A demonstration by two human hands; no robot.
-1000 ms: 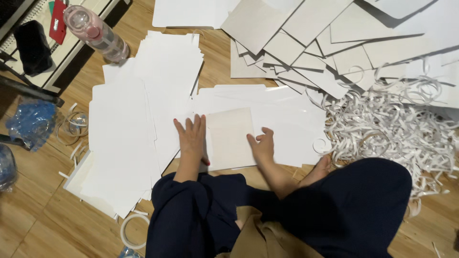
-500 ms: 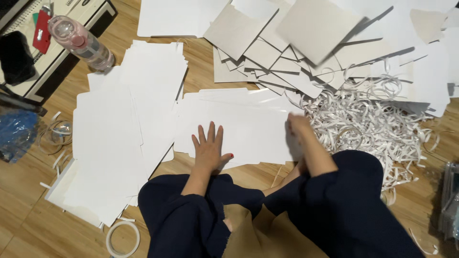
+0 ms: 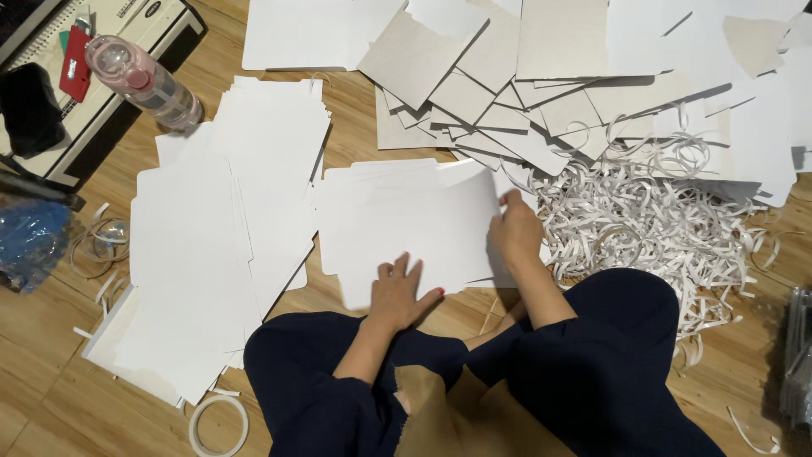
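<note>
The left hand (image 3: pixel 404 292) lies flat and open on the white card (image 3: pixel 406 224); the right hand (image 3: pixel 514 228) pinches its right edge. The sheet is being positioned; careful alignment seems needed.

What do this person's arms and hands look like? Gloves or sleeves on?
No gloves and no sleeves in view: both forearms are bare. The left hand shows red polish on a fingernail. No ring or watch is visible on it or the right hand.
</note>
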